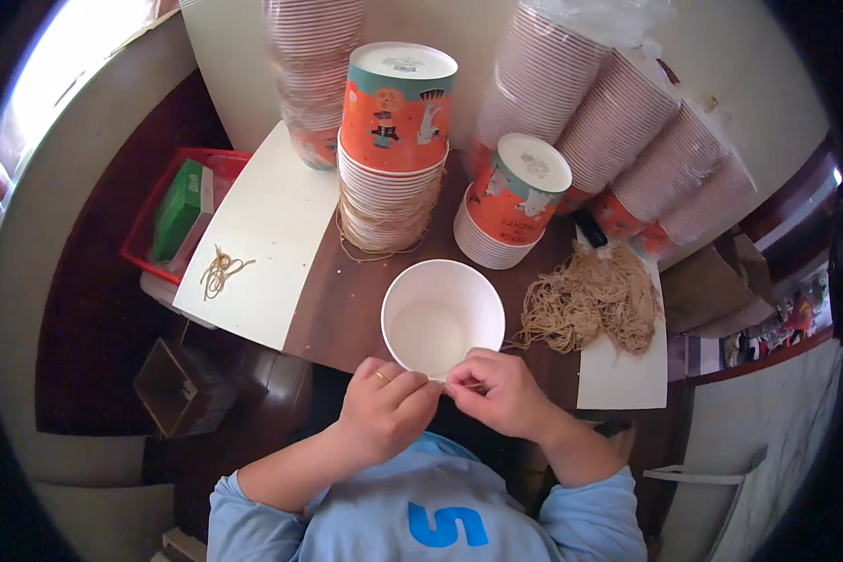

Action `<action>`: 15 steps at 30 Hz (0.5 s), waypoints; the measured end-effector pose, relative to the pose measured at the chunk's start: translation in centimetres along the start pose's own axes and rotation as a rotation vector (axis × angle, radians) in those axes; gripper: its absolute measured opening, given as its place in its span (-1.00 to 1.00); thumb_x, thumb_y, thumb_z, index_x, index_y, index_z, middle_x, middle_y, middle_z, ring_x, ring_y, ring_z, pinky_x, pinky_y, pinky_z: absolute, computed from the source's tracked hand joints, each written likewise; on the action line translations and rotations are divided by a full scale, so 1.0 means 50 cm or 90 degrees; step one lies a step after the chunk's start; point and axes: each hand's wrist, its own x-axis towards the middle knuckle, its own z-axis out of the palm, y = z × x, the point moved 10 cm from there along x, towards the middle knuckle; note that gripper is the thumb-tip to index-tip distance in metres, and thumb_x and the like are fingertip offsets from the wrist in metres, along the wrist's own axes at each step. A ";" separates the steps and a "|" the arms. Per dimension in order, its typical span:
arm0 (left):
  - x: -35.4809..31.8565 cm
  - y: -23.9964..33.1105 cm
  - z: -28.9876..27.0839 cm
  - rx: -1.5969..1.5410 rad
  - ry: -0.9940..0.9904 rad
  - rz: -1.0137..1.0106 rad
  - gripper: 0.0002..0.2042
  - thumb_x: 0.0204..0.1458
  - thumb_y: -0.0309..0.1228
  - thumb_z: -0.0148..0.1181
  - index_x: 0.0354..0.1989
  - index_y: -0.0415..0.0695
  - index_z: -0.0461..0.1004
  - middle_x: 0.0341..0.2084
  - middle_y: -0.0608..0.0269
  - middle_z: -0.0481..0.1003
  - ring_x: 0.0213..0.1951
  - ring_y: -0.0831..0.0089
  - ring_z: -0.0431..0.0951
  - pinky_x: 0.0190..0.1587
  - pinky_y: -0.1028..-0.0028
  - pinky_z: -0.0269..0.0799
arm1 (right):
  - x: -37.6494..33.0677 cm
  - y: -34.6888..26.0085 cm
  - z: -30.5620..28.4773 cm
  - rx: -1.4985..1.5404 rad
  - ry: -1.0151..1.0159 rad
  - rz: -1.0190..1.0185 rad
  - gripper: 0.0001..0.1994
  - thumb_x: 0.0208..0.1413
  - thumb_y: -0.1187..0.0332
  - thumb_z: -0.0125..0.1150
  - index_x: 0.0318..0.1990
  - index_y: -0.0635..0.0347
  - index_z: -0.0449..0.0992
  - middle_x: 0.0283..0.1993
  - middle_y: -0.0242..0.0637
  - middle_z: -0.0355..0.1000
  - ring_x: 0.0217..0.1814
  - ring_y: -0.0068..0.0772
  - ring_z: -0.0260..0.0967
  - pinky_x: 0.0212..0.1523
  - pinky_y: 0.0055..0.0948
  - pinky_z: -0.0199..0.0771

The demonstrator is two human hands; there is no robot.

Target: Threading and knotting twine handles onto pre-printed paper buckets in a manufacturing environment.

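Note:
A white-lined paper bucket stands open end up at the table's near edge. Both hands meet at its near rim. My left hand is closed, fingers curled and pressed together against the rim; what they pinch is hidden. My right hand pinches a short bit of tan cord beside the rim. Right of the bucket lies a tangled pile of tan cord. Behind it, a tall stack of upturned orange and green paper buckets has cord loops round its lower part. A shorter similar stack stands to its right.
Wrapped bucket stacks line the back right, and another stack stands back left. A few cords lie on the white left part of the table. A red basket with a green box and a cardboard box are at left.

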 end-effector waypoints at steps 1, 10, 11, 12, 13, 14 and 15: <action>0.003 -0.010 -0.005 -0.001 0.004 -0.003 -0.77 -0.40 -0.54 0.29 -0.45 -0.12 0.50 -0.50 0.30 0.48 -0.48 0.34 0.45 -0.42 0.37 0.32 | 0.012 0.010 0.000 0.003 -0.015 0.025 -0.92 -0.06 0.47 0.19 -0.40 0.27 0.47 -0.50 -0.25 0.35 -0.48 -0.42 0.39 -0.43 -0.47 0.40; -0.003 -0.328 0.027 -0.178 0.051 -0.419 -0.86 -0.11 -0.50 0.19 -0.36 -0.25 0.53 -0.50 0.09 0.47 -0.48 0.31 0.49 -0.44 0.47 0.39 | 0.185 0.192 0.017 0.078 0.056 0.171 -0.86 -0.03 0.36 0.17 -0.44 0.27 0.51 -0.54 -0.41 0.42 -0.47 -0.67 0.30 -0.44 -0.54 0.33; -0.003 -0.337 0.034 -0.177 0.049 -0.417 -0.86 -0.11 -0.50 0.19 -0.36 -0.25 0.53 -0.50 0.09 0.47 -0.48 0.31 0.49 -0.44 0.47 0.39 | 0.192 0.220 0.034 0.097 0.051 0.211 -0.85 -0.05 0.36 0.16 -0.45 0.27 0.51 -0.55 -0.38 0.43 -0.49 -0.62 0.32 -0.44 -0.51 0.34; 0.000 -0.340 0.052 -0.155 0.001 -0.407 -0.86 -0.08 -0.50 0.17 -0.33 -0.26 0.54 -0.48 0.07 0.47 -0.46 0.29 0.51 -0.42 0.47 0.41 | 0.196 0.232 0.042 0.098 0.054 0.211 -0.85 -0.05 0.36 0.16 -0.45 0.27 0.51 -0.55 -0.38 0.43 -0.49 -0.62 0.32 -0.44 -0.51 0.34; 0.005 -0.340 0.066 -0.133 -0.046 -0.396 -0.85 -0.06 -0.50 0.14 -0.31 -0.26 0.54 -0.46 0.05 0.48 -0.43 0.26 0.52 -0.40 0.46 0.42 | 0.198 0.243 0.046 0.085 0.063 0.216 -0.85 -0.06 0.35 0.17 -0.46 0.26 0.51 -0.55 -0.35 0.44 -0.49 -0.59 0.34 -0.44 -0.49 0.35; 0.008 -0.342 0.068 -0.134 -0.049 -0.396 -0.85 -0.06 -0.50 0.14 -0.31 -0.26 0.54 -0.46 0.05 0.48 -0.43 0.26 0.52 -0.40 0.46 0.42 | 0.198 0.248 0.051 0.071 0.070 0.224 -0.85 -0.07 0.34 0.17 -0.47 0.25 0.52 -0.55 -0.33 0.45 -0.49 -0.57 0.36 -0.44 -0.47 0.36; 0.015 -0.340 0.075 -0.143 -0.068 -0.386 -0.83 -0.05 -0.52 0.14 -0.26 -0.23 0.53 -0.44 0.08 0.49 -0.42 0.34 0.52 -0.37 0.49 0.42 | 0.200 0.251 0.055 0.072 0.071 0.226 -0.85 -0.07 0.34 0.17 -0.47 0.25 0.52 -0.55 -0.33 0.45 -0.49 -0.57 0.36 -0.44 -0.47 0.36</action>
